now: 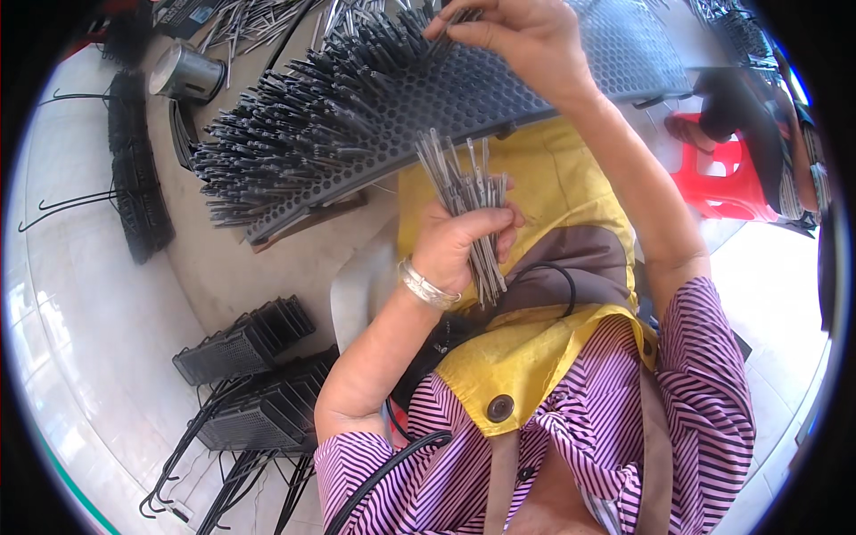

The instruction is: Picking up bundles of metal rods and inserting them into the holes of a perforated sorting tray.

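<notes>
Black mesh racks with hooked wires (230, 358) crowd the floor's (223, 276) near left corner; a silver metal can (198, 75) sits toward its far left corner, a red plastic stool (718, 194) toward its right edge.

The single view is a wide fisheye from the wearer's head, aimed steeply down past their own chest — the striped shirt (704, 383) and yellow apron (557, 348) sit near along the lower part. The left hand (450, 242) falls close to mid-picture, the right hand (539, 45) at the top edge; the perforated board (486, 98) lies beyond, its edge bowed — and dark corners ring the round field.
</notes>
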The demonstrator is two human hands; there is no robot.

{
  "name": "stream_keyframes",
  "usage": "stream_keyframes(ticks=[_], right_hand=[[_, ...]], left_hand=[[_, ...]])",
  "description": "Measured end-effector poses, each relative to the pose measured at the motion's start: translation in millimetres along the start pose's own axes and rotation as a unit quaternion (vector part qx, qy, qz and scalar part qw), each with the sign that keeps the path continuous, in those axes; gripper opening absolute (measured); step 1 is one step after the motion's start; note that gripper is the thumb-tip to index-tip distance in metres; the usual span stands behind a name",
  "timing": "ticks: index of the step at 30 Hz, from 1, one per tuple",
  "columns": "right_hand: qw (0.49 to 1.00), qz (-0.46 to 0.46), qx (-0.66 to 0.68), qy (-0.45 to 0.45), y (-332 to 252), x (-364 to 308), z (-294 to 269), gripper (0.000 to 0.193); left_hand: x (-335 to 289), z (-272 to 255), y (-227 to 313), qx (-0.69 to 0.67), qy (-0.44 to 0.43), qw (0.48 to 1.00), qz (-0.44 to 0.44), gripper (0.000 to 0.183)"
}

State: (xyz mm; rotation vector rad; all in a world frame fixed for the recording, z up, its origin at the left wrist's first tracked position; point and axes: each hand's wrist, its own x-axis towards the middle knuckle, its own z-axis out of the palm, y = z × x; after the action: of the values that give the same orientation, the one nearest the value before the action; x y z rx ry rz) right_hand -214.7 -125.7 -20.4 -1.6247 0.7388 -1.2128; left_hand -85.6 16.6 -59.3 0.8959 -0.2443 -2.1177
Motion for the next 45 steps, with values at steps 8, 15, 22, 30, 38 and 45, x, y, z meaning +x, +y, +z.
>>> stream_keyframes(ticks=[8,15,22,30,38,45], right_hand=[[0.994,0.064,0.041,0.079,13,-2,-3,0.008],[0.996,0.052,0.009,0.078,14,-10,18,0.007],[0.979,-0.039,-0.199,0.013,-12,6,26,0.006],[0.975,-0.085,-0.201,0.037,-11,8,28,0.007],[0.958,-0.206,-0.197,-0.023,-2,22,31,0.005],[0.947,-0.206,-0.233,-0.080,-5,27,23,0.007]], left_hand=[[0,2,1,0.009,0.003,1.000,-0.003,0.033],[0,1,2,0.008,0.003,1.000,-0.009,0.034],[0,-1,1,0.008,-0.014,1.000,-0.011,0.034],[0,-1,0,0.016,-0.025,1.000,-0.010,0.035],[0,3,0,0.043,-0.012,0.999,-0.018,0.036],[0,4,1,0.048,-0.016,0.999,-0.020,0.037]])
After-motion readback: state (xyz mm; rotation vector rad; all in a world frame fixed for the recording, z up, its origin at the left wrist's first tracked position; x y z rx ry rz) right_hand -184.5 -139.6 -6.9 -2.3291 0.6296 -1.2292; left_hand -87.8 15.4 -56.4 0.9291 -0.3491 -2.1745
